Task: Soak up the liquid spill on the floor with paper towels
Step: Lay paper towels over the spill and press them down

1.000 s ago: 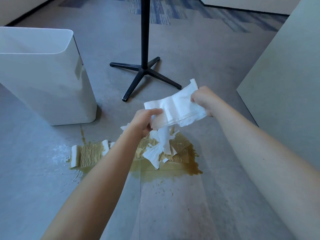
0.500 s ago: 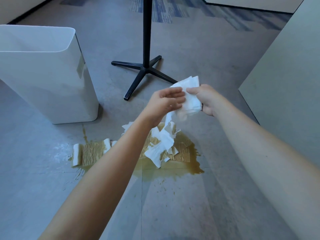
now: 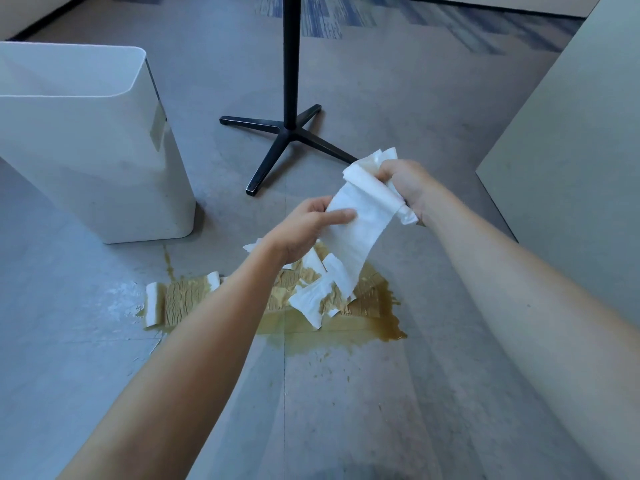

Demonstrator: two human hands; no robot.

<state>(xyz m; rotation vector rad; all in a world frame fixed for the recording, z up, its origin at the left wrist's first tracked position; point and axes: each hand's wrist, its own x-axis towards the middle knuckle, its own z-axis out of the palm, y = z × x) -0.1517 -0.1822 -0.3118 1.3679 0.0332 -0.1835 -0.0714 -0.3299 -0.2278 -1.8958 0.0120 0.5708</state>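
A yellow-brown liquid spill (image 3: 384, 323) spreads over the grey floor below my hands. Several soaked paper towels (image 3: 183, 299) lie flat in it, with crumpled white pieces (image 3: 311, 299) on top. I hold a clean white paper towel (image 3: 360, 220) in the air above the spill. My right hand (image 3: 405, 185) grips its bunched upper end. My left hand (image 3: 304, 230) pinches its left edge between thumb and fingers. The towel's lower end hangs down toward the puddle.
A white plastic bin (image 3: 90, 143) stands at the left, close to the spill's far edge. A black stand with a cross-shaped base (image 3: 287, 129) rises behind my hands. A beige panel (image 3: 571, 133) borders the floor on the right.
My hands came together, bunching the towel, and have now drawn apart. The towel is stretched out again and hangs lower over the spill.
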